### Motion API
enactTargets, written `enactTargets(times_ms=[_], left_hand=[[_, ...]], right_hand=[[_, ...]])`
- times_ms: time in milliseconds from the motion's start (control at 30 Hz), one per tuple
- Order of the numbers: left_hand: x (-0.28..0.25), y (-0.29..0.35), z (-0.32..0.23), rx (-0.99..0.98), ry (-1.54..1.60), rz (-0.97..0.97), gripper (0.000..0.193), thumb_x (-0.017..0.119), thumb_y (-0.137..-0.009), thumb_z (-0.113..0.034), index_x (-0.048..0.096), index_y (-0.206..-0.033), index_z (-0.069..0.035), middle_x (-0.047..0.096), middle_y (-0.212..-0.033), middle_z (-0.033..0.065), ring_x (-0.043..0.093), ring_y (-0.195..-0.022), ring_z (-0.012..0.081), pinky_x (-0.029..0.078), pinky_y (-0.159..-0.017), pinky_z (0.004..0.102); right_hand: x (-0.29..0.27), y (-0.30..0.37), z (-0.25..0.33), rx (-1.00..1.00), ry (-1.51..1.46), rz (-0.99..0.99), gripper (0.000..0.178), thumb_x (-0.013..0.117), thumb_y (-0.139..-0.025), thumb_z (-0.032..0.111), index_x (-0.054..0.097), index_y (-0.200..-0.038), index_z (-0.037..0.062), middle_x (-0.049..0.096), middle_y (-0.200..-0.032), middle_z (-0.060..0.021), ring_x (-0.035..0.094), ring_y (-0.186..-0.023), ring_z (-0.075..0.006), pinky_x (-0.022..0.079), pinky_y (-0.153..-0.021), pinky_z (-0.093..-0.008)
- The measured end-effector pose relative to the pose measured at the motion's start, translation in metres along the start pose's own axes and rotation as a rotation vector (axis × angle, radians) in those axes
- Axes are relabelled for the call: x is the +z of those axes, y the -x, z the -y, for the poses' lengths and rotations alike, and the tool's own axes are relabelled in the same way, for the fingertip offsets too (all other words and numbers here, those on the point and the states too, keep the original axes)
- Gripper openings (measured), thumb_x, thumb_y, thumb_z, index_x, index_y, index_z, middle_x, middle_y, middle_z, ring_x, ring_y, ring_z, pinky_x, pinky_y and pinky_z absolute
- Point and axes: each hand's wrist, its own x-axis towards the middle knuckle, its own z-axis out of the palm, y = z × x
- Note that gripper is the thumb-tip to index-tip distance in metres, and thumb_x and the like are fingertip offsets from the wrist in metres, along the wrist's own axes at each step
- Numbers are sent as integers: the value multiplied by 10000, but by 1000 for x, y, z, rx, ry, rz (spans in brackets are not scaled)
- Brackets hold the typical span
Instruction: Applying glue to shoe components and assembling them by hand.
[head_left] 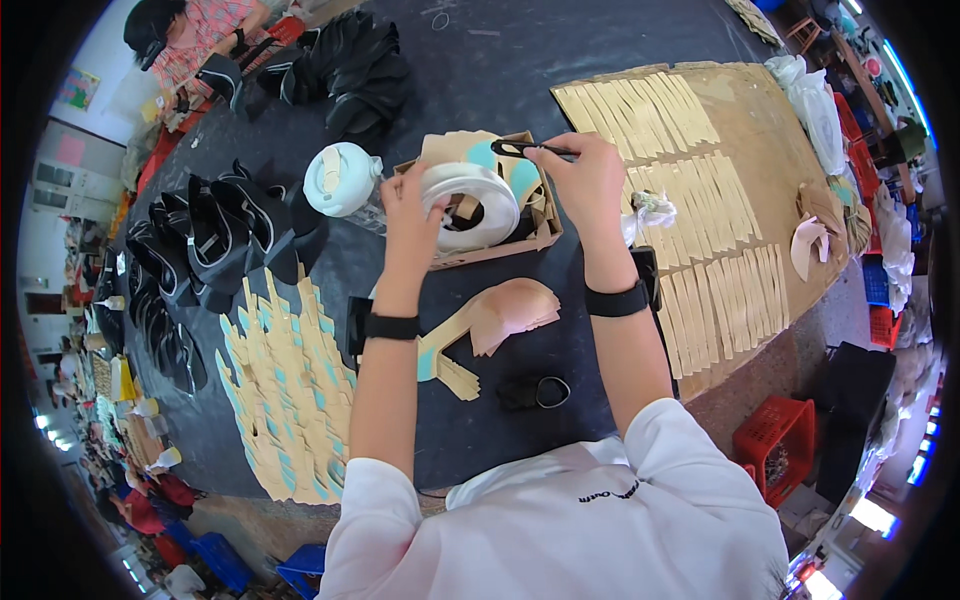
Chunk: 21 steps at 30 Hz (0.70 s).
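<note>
My left hand is closed on the near-left rim of a big white ring-shaped roll, which is tilted over a cardboard box. Tan pieces with light-blue patches stick up inside the box. To the right of it, my right hand pinches a slim black tool with a loop at its end, held above the box's far right corner. Just left of my left hand stands a clear bottle with a pale blue lid. A fanned stack of tan and pinkish insole-shaped pieces lies between my forearms.
Tan strips lie in rows on a brown board at right. Overlapping tan pieces cover the near left. Black shoes crowd the left; a co-worker sits beyond. A black band lies near me.
</note>
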Motion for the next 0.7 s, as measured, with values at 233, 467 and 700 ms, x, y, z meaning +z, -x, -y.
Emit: enactTargets(times_ms=[233,467,700], left_hand=[[23,1,-18,10,-531,26,684,615,-772,-173,314,-1370,-34,341,-1298,217,359,-1193,402,329,-985,477],[22,-42,-29,169,-64,-34,582,570,-798,-270,419,-1340,-120,441,-1277,239,391,-1228,390,295,-1010,510],[43,-64,-62,-37,-469,264,407,540,-811,-164,557,-1217,-134,548,-1195,147,508,-1110,345,396,-926,431]], right_hand=[[11,1,-19,31,-71,-80,233,660,-776,248,704,-829,26,639,-682,-119,603,-640,-296,451,-631,-372],[33,-9,-39,179,-423,-29,264,573,-859,224,679,-859,-18,651,-709,-126,629,-691,-207,458,-623,-321],[18,5,-18,424,-885,6,225,520,-899,79,596,-1003,-106,648,-908,-118,615,-772,-127,490,-719,-228]])
